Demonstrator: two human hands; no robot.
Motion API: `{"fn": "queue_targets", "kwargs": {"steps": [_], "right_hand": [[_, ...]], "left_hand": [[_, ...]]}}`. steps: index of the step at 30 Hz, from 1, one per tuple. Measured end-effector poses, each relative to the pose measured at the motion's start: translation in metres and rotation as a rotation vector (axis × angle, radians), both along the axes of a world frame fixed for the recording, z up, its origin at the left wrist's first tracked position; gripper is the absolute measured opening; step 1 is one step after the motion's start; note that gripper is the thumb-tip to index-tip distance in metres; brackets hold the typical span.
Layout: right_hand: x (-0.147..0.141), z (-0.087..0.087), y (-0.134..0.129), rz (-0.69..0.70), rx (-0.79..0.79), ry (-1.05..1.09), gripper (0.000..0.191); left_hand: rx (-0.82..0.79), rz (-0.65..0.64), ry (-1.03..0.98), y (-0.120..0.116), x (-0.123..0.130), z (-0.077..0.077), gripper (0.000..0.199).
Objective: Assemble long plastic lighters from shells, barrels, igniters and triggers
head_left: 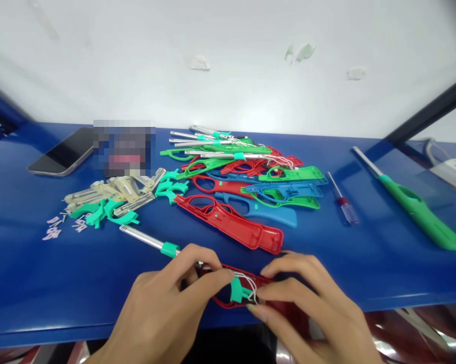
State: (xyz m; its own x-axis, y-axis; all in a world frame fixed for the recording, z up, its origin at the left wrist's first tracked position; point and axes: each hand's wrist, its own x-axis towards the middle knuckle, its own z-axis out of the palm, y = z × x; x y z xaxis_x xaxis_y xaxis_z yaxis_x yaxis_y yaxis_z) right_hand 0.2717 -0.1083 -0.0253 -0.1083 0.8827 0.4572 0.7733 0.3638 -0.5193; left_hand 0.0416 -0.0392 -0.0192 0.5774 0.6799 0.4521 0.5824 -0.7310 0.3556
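a red shell half [231, 306] lies hollow side up in the lower middle of the frame, held between both hands at the near edge of the blue surface [53, 283]. the left hand [167, 303] brings thumb and forefinger together over the shell's neck, pinching it there; the right hand [315, 303] has its fingertips gathered close around the white wires [245, 275] at the shell's right part, though one cannot tell whether they pinch the wires or the shell's rim. a metal tube [140, 236] with a green collar [170, 249] sticks out toward the left of the frame, and a green trigger [236, 289] sits by the shell's loop.

the shell looks like thin, stiff plastic, light and probably a little slick; its walls should bear a moderate squeeze across the width, best at the neck or the solid handle rather than the slender loop. the tube seems rigid and smooth and, projecting so far, likely tips the piece if left unsupported, so the collar offers a surer hold. the wires appear thin, soft and springy, the most fragile part, and are better pressed down lightly with fingertips than tugged. the trigger looks small and loose, apt to slip from its place if the shell tilts
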Motion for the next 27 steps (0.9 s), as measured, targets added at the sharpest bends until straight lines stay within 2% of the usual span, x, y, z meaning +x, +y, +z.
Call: {"fn": "queue_targets", "kwargs": {"steps": [16, 20, 27], "right_hand": [[-0.003, 0.003, 0.003, -0.057, -0.016, 0.065, 0.01], [-0.003, 0.001, 0.002, -0.067, -0.015, 0.06, 0.01], [-0.002, 0.002, -0.001, -0.086, -0.021, 0.058, 0.011]], "left_hand": [[-0.023, 0.019, -0.063, -0.003, -0.004, -0.001, 0.032], [-0.05, 0.057, -0.072, -0.005, -0.005, -0.003, 0.026], [0.016, 0.109, 0.04, -0.004, -0.011, 0.001, 0.024]]}}
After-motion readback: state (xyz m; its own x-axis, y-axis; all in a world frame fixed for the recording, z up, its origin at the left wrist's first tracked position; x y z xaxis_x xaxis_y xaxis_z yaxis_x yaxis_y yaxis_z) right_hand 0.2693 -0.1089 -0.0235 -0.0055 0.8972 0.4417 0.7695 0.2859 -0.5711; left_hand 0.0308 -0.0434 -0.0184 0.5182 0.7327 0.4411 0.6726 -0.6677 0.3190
